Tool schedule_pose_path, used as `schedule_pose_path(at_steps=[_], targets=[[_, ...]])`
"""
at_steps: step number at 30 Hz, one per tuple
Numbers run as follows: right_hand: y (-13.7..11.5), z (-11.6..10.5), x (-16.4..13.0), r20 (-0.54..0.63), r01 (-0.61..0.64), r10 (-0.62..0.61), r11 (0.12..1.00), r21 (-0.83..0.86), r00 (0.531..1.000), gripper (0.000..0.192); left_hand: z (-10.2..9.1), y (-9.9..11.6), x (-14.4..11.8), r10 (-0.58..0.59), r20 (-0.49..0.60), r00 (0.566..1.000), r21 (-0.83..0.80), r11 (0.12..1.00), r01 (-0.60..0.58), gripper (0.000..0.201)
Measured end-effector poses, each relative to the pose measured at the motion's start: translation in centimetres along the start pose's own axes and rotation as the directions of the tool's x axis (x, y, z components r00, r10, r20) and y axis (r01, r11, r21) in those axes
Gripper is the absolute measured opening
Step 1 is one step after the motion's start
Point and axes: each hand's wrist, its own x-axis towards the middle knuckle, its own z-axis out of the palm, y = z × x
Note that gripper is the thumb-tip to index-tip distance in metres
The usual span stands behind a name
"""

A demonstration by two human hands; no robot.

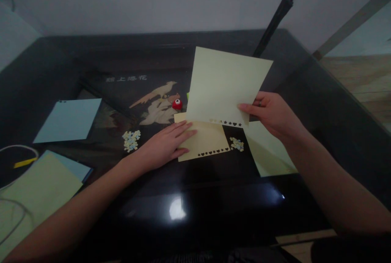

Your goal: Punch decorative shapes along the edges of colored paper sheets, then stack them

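My right hand point(269, 112) pinches the right edge of a pale yellow sheet of paper point(226, 84), thumb in front. The sheet is raised off the table, and small punched hearts and stars run along its lower edge. Beneath it lies a cream sheet of paper point(204, 141) with a like row of cutouts near its bottom edge. My left hand point(168, 143) rests on the left side of that cream sheet with fingers stretched out. Small piles of paper cutouts point(131, 141) and more cutouts point(237, 144) lie on either side. A red object with an eye-like spot point(177, 104) stands behind.
The dark glossy table point(195, 198) has a bird picture point(159, 100). A blue sheet point(70, 120) lies at left, with a yellow-green sheet point(42, 185) nearer me. Another yellow-green sheet point(269, 149) lies under my right forearm. A black stick-like object point(276, 23) leans at the back.
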Motion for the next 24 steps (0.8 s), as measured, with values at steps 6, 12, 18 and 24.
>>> schedule_pose_path(at_steps=[6, 12, 18, 24], targets=[[0.1, -0.3, -0.1, 0.008, 0.001, -0.001, 1.0, 0.007, 1.0, 0.018, -0.5, -0.5, -0.4, 0.011, 0.055, 0.998, -0.003, 1.0, -0.01, 0.054], [-0.2, -1.2, -0.4, -0.101, 0.057, -0.054, 0.998, 0.022, 0.993, 0.024, -0.6, 1.1, -0.6, 0.039, 0.013, 0.999, 0.056, 0.998, -0.039, 0.054], [1.0, -3.7, -2.7, -0.261, -0.052, 0.054, 0.999, 0.014, 0.964, 0.014, -3.1, 1.7, 0.3, -0.015, -0.104, 0.994, 0.063, 0.998, 0.021, 0.036], [3.4, -4.5, -5.1, -0.292, -0.102, 0.114, 0.993, 0.057, 0.95, 0.023, -4.8, -1.3, 5.7, -0.232, -0.239, 0.943, 0.037, 0.968, 0.248, 0.028]])
